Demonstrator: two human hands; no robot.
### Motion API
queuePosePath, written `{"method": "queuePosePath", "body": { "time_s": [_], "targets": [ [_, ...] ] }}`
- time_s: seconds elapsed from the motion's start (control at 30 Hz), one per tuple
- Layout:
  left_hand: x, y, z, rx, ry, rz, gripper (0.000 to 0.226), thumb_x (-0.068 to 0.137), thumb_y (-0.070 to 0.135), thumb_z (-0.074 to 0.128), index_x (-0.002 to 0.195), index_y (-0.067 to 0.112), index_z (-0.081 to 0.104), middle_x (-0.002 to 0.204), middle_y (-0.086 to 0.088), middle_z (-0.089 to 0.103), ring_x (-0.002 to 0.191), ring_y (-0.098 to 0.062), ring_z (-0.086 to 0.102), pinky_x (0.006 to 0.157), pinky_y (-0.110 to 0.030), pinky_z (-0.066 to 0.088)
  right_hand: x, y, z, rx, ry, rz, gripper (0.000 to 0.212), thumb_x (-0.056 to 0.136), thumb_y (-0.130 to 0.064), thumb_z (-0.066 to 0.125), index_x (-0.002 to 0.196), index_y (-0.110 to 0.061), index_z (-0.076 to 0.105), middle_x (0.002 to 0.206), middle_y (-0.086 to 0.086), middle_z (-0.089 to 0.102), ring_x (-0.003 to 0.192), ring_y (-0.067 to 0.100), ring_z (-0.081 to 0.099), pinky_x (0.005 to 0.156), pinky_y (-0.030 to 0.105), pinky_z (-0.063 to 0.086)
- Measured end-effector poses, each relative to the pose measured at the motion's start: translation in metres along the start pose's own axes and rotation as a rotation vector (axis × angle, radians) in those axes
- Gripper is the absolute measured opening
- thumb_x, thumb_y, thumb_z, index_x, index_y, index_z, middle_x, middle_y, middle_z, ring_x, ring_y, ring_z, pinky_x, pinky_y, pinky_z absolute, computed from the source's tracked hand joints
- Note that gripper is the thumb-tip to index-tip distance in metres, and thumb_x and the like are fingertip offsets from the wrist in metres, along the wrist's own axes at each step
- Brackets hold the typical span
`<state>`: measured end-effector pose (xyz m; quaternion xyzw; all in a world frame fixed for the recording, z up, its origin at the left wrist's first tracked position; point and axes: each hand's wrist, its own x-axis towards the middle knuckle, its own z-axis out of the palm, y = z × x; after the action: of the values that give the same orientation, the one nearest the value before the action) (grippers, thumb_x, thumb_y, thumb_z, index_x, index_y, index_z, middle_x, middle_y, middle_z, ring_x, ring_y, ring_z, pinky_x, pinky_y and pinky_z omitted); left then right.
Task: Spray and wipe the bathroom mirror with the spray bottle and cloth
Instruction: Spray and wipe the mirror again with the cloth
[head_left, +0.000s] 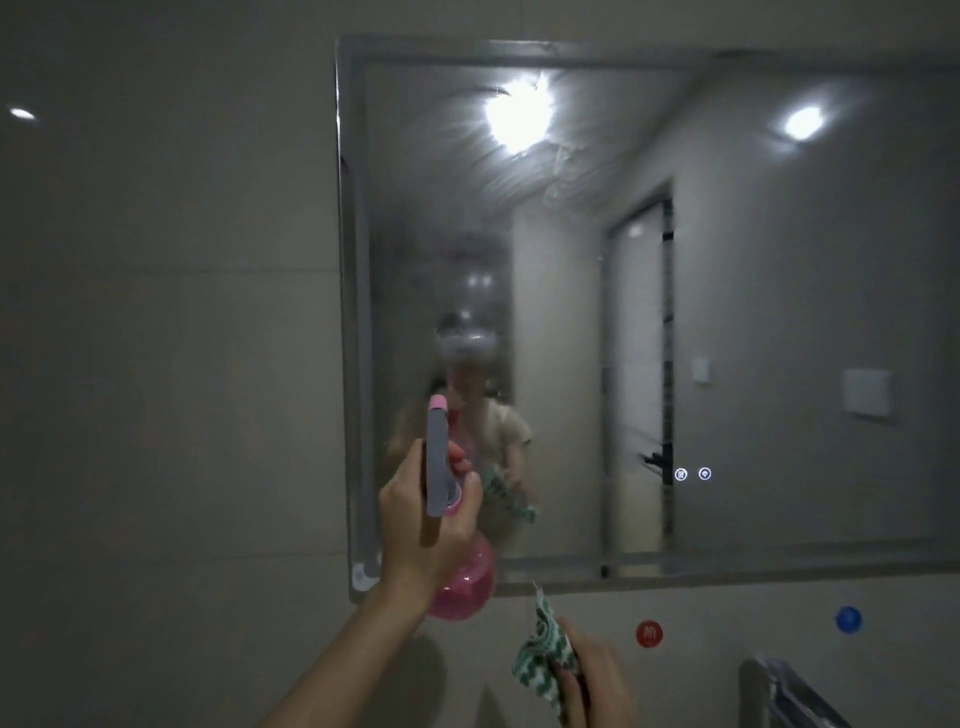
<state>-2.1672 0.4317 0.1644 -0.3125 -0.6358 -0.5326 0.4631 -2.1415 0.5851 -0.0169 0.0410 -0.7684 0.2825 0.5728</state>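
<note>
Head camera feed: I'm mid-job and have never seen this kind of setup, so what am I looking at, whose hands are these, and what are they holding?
There is no machine here: one wide-angle camera sits on a person's head and looks forward and down, so you see their own two bare hands. The left hand grips a pink spray bottle with a grey head, raised and aimed at the bathroom mirror. The right hand, lower down, holds a bunched green-and-white cloth. The left part of the mirror looks hazy and streaked. The blurry figure in the glass is the person's own reflection. Below the mirror, the wall carries a red dot and a blue dot.
</note>
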Motion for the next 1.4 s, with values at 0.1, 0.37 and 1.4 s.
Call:
{"method": "queuePosePath", "body": {
  "time_s": [0.1,0.37,1.4],
  "targets": [
    [0.003,0.004,0.005,-0.013,-0.019,0.003,0.026,0.072,0.016,0.062,0.097,0.013,0.058,0.074,0.009,0.054,0.065,0.001,0.051,0.058,-0.004,0.037,-0.002,0.002,-0.002,-0.133,-0.016,0.0,0.045,0.099,-0.04,0.022,0.143,-0.05,0.015,0.092,-0.005,0.064,0.079,0.006,0.046,0.094,-0.003,0.018],
    [-0.004,0.012,0.01,-0.036,-0.085,-0.126,0.01,0.07,0.007,0.06,0.067,0.006,0.051,0.05,0.002,0.044,0.05,-0.009,0.043,0.045,-0.01,0.031,-0.009,-0.008,-0.027,0.004,0.017,0.149,0.047,0.083,-0.033,0.039,0.123,-0.058,0.044,0.101,-0.019,0.06,0.083,0.0,0.056,0.077,0.014,0.043],
    [-0.124,0.125,0.111,-0.172,-0.372,-0.404,0.027,0.068,0.0,0.064,0.09,0.015,0.059,0.077,0.002,0.062,0.066,-0.016,0.053,0.061,-0.02,0.044,-0.072,0.045,-0.213,-0.296,0.053,0.306,0.022,0.087,-0.025,0.047,0.106,-0.032,0.055,0.097,-0.006,0.059,0.095,0.005,0.055,0.088,-0.001,0.028]
  ]
}}
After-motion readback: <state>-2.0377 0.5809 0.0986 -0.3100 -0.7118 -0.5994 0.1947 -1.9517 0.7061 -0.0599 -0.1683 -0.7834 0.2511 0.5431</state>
